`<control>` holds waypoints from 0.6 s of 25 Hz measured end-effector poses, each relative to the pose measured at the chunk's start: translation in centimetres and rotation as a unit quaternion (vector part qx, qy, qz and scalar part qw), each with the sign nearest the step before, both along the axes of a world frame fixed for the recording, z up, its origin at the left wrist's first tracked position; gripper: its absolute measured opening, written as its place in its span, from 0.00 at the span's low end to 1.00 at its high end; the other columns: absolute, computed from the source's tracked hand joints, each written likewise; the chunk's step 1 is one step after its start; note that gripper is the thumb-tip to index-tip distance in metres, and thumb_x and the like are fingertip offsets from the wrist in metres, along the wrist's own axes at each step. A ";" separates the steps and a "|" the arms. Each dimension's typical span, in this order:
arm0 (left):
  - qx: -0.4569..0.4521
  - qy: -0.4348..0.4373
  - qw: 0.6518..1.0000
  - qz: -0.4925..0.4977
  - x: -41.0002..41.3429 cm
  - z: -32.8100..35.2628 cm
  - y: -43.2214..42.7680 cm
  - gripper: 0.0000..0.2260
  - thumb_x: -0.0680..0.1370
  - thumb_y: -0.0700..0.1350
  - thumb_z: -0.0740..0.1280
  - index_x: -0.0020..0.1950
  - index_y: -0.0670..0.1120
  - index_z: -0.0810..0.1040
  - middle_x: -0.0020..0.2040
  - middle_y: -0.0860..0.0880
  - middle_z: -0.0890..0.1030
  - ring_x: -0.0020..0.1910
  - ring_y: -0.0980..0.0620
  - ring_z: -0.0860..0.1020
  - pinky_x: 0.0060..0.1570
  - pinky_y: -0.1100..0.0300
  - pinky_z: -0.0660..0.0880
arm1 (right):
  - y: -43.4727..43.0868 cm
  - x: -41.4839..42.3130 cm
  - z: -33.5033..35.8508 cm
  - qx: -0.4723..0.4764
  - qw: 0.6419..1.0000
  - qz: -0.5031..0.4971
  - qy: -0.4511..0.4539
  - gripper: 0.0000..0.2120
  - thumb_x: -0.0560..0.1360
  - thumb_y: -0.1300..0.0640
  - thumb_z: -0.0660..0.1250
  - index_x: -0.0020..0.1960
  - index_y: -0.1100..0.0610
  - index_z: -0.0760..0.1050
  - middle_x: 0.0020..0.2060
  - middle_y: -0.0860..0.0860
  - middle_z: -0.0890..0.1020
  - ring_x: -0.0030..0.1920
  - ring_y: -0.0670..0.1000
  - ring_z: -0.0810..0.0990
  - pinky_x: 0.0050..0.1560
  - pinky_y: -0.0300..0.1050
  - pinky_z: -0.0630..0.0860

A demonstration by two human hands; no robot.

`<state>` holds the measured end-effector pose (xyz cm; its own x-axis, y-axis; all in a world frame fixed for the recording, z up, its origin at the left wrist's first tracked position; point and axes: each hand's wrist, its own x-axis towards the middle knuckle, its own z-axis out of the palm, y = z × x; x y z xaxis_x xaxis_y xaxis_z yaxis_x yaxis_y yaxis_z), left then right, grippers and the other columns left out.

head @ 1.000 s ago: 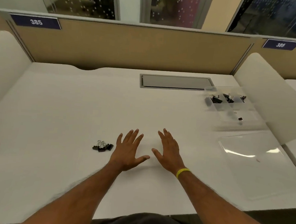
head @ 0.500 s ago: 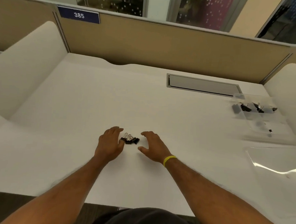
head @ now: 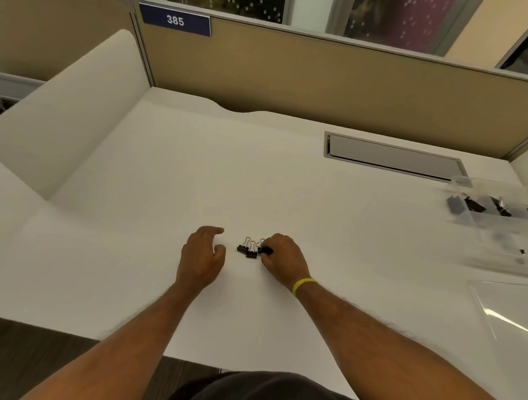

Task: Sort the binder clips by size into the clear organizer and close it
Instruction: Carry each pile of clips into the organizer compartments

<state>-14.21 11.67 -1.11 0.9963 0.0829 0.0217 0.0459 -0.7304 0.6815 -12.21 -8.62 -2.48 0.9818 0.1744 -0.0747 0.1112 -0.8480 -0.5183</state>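
Note:
A small cluster of black binder clips [head: 249, 248] with silver handles lies on the white desk between my hands. My right hand [head: 284, 259], with a yellow wristband, curls over the cluster's right end, its fingers closed on the rightmost clip [head: 266, 250]. Just left of the clips rests my left hand [head: 203, 254], fingers loosely bent and holding nothing. The clear organizer [head: 500, 224] stands open at the far right with several black clips in its back compartments. Its clear lid [head: 513, 317] lies flat in front of it.
A grey cable hatch [head: 393, 157] is set into the desk at the back. Tan partition walls and white side dividers [head: 65, 119] enclose the desk. The desk's front edge is close to my body.
Both hands moved left from flat on the desk to the clip cluster. My right hand has closed on the rightmost clip. The view has swung left, so the organizer sits nearer the right edge.

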 end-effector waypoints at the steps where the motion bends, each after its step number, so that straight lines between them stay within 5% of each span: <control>1: -0.022 -0.004 1.000 0.007 0.1 0.0 -0.3 0.18 0.75 0.40 0.60 0.64 0.46 0.75 0.64 0.49 0.76 0.62 0.49 0.73 0.63 0.54 0.67 | -0.1 0.0 -0.1 0.053 0.998 -0.036 0.003 0.07 0.71 0.59 0.67 0.47 0.56 0.81 0.43 0.51 0.81 0.47 0.53 0.78 0.47 0.49 0.77; 6: -0.235 0.002 0.970 0.066 1.6 1.0 -3.1 0.14 0.77 0.37 0.60 0.61 0.45 0.77 0.57 0.49 0.80 0.56 0.52 0.78 0.55 0.61 0.73 | 0.8 -0.5 1.3 0.279 0.952 -0.128 0.005 0.06 0.69 0.62 0.73 0.46 0.56 0.82 0.43 0.48 0.83 0.44 0.46 0.82 0.49 0.43 0.81; 11: -0.444 0.162 0.873 0.115 2.8 2.5 -5.8 0.11 0.81 0.43 0.60 0.61 0.48 0.75 0.56 0.46 0.81 0.55 0.47 0.80 0.50 0.54 0.79 | 2.8 -0.5 2.8 0.331 0.941 -0.068 -0.030 0.08 0.70 0.61 0.73 0.49 0.56 0.81 0.44 0.47 0.83 0.46 0.47 0.82 0.47 0.44 0.82; 15: -0.579 0.212 0.772 0.153 3.2 2.8 -5.0 0.13 0.81 0.36 0.57 0.64 0.41 0.73 0.54 0.38 0.80 0.53 0.41 0.80 0.50 0.52 0.78 | 2.8 -0.3 3.3 0.320 0.945 -0.032 -0.059 0.09 0.71 0.63 0.71 0.49 0.54 0.79 0.46 0.44 0.82 0.49 0.45 0.81 0.51 0.40 0.79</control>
<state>-10.98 6.63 1.70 0.8236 0.0361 -0.5660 0.4933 0.4468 0.7464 -12.54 -5.84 0.85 0.9867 0.0875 0.1371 0.1600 -0.3728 -0.9140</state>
